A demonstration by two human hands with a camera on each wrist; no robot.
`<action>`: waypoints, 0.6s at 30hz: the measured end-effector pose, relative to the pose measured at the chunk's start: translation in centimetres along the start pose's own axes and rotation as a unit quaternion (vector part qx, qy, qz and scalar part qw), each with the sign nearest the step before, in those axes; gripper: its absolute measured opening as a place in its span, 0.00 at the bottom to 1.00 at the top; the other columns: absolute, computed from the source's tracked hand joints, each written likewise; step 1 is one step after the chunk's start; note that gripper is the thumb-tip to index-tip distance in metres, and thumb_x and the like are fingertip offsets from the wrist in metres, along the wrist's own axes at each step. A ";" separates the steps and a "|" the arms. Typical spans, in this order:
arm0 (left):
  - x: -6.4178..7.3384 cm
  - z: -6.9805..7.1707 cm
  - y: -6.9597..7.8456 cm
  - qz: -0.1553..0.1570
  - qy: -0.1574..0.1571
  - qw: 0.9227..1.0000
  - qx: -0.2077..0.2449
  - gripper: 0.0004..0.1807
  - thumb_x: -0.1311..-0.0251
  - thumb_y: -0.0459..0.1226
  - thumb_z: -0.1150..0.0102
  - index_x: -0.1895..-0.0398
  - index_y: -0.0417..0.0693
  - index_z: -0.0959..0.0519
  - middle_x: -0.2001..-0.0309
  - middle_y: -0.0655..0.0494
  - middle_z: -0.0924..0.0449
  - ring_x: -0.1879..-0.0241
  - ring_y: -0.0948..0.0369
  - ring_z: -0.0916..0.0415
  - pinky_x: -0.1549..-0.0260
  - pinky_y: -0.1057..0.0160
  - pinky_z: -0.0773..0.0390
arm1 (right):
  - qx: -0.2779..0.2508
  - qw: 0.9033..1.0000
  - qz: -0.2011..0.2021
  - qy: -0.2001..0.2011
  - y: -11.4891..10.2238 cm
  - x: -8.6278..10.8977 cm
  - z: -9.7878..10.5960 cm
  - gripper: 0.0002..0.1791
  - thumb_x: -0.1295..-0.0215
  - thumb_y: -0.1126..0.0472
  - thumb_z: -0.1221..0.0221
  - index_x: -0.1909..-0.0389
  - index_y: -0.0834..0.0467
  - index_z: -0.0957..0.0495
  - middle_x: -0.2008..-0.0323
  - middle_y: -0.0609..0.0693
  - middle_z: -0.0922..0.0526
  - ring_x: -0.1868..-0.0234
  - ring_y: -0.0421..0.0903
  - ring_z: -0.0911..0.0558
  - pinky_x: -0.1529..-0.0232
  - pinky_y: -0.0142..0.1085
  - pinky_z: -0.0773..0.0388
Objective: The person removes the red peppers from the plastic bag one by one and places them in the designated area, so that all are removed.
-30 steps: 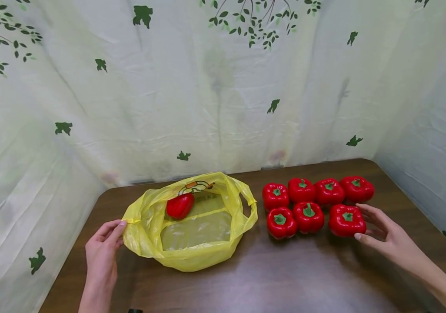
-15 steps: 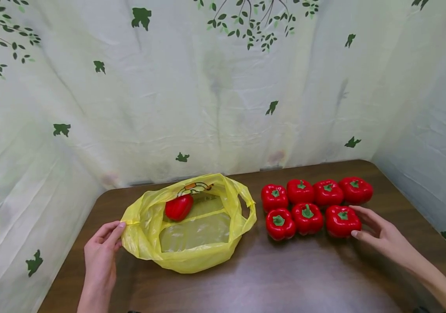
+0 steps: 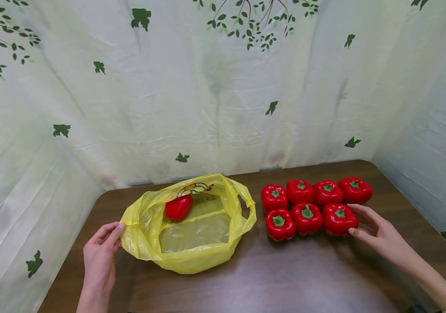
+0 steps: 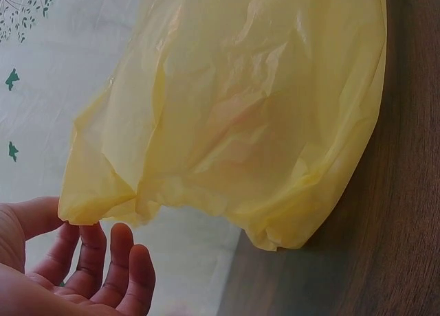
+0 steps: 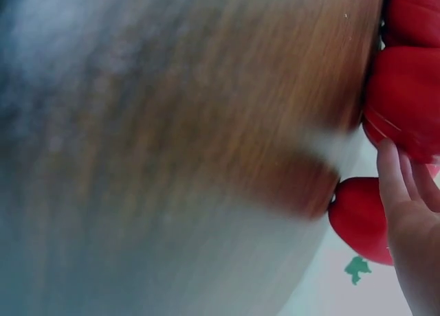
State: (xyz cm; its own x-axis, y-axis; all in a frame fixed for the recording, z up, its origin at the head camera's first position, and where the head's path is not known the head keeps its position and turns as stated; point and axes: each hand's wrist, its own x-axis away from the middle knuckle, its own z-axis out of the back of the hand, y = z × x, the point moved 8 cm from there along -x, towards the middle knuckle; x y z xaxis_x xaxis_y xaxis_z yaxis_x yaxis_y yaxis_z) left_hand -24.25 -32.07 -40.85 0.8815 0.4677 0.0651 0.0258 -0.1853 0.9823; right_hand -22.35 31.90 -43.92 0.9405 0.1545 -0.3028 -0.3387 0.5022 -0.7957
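Observation:
My left hand (image 3: 101,252) pinches the left handle edge of a yellow plastic bag (image 3: 195,261) between thumb and index finger. In the left wrist view the other fingers curl loosely below the bag (image 4: 275,137). The bag's mouth is spread, and one red bell pepper (image 3: 178,208) lies inside against its back left wall. My right hand (image 3: 379,232) holds the rightmost front bell pepper (image 3: 339,220) from its right side, thumb in front and fingers behind. The right wrist view has the fingertips against a pepper (image 5: 405,99); most of the hand's far side is hidden.
Two more bell peppers, one (image 3: 280,224) and another (image 3: 307,218), stand left of the held one. Behind them runs a back row of several peppers (image 3: 327,192). The brown table (image 3: 246,287) ends at a leaf-patterned curtain (image 3: 223,108).
My right hand has slid the front right pepper a little to the left, closing the gap to its neighbour. My left hand and the bag stay in place.

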 end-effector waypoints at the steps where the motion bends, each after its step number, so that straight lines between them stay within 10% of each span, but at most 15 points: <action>1: 0.0 0.0 0.0 -0.002 -0.002 1.000 0.000 0.04 0.41 0.34 0.31 0.65 0.43 0.16 0.70 0.58 0.17 0.74 0.65 0.23 0.77 0.71 0.23 | -0.001 1.000 0.000 0.000 0.0 0.0 0.0 0.31 0.35 0.69 0.38 0.33 0.62 0.36 0.42 0.34 0.30 0.43 0.25 0.31 0.52 0.21 0.26; 18: -0.1 0.0 0.0 -0.009 -0.005 1.000 0.008 0.03 0.41 0.33 0.32 0.66 0.42 0.16 0.70 0.58 0.17 0.74 0.65 0.22 0.77 0.71 0.23 | 0.033 0.998 -0.039 -0.036 0.5 -0.5 -0.5 0.41 0.40 0.62 0.31 0.29 0.59 0.41 0.38 0.59 0.33 0.47 0.21 0.31 0.53 0.22 0.25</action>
State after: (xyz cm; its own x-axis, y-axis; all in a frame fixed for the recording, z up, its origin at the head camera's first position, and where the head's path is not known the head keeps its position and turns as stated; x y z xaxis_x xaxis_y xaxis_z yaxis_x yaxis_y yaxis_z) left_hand -24.32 -32.09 -40.85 0.8855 0.4624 0.0450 0.0493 -0.1898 0.9806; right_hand -23.00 31.67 -44.43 0.9644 0.1728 -0.2000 -0.2635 0.5696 -0.7785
